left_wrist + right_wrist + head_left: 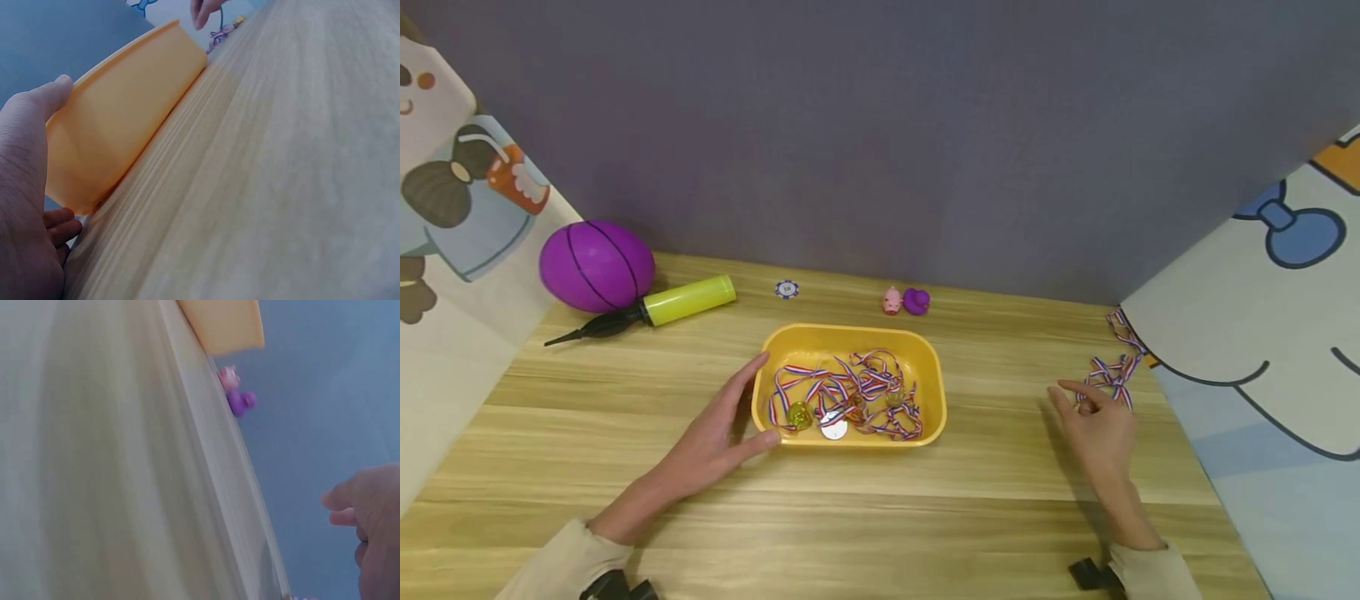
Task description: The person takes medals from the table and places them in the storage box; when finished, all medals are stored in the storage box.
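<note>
Some medals (800, 415) already lie in the tray (939, 392), left hand (718, 437) spread against its end; more ribbons (1118, 390) are left outside, near the loosely bent, seemingly empty right hand (1101, 433)

Ur in a boxed-in, set-like booth imo, can't tell what bldg: wood-grain bench (985, 517), plain grey back wall (887, 150), cartoon side panels (1292, 333), purple ball (597, 267), toy duck (916, 302) etc.
</note>
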### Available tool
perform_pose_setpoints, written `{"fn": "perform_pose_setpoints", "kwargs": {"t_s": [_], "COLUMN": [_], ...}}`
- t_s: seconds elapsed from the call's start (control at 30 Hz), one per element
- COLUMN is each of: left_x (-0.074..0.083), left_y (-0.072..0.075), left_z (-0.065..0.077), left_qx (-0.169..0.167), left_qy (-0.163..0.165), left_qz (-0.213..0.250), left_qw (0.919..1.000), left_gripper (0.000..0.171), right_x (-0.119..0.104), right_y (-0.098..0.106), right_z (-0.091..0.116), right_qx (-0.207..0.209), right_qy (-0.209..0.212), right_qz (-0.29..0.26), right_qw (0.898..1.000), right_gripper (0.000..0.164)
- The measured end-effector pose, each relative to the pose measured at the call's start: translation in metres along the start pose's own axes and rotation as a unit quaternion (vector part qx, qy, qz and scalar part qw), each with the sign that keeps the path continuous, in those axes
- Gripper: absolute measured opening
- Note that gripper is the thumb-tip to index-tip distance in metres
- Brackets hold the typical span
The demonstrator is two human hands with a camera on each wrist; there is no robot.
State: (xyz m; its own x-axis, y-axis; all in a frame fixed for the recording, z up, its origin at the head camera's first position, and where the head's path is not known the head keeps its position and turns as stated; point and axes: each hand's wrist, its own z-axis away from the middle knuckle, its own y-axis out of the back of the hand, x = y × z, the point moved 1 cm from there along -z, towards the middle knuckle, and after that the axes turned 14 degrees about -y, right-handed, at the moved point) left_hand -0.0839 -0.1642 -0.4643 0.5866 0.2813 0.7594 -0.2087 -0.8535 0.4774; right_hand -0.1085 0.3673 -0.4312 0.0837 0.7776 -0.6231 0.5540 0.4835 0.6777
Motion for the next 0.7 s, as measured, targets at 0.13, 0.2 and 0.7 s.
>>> {"fn": "perform_pose_setpoints", "kwargs": {"t_s": [0.13,0.2,0.7], "left_x": [0.0,0.0,0.001], "left_y": [0.0,0.0,0.0], "left_z": [-0.001,-0.001,0.002], "left_qx": [0.0,-0.001,-0.004], "left_qy": [-0.001,-0.001,0.018], "left_qz": [0.001,0.002,-0.014], "left_qw": [1.0,1.0,0.9997], "left_gripper": [0.108,0.108,0.107], "right_x": [0.012,0.017,0.04], "right_y": [0.009,0.012,0.034], "right_z": [-0.006,-0.008,-0.009], "right_qx": [0.021,0.029,-0.097], "right_qy": [-0.017,-0.017,-0.095], "right_qz": [0.003,0.011,0.142], "right_qw": [1.0,0.999,0.981], "right_gripper": [0.012,0.012,0.043]}}
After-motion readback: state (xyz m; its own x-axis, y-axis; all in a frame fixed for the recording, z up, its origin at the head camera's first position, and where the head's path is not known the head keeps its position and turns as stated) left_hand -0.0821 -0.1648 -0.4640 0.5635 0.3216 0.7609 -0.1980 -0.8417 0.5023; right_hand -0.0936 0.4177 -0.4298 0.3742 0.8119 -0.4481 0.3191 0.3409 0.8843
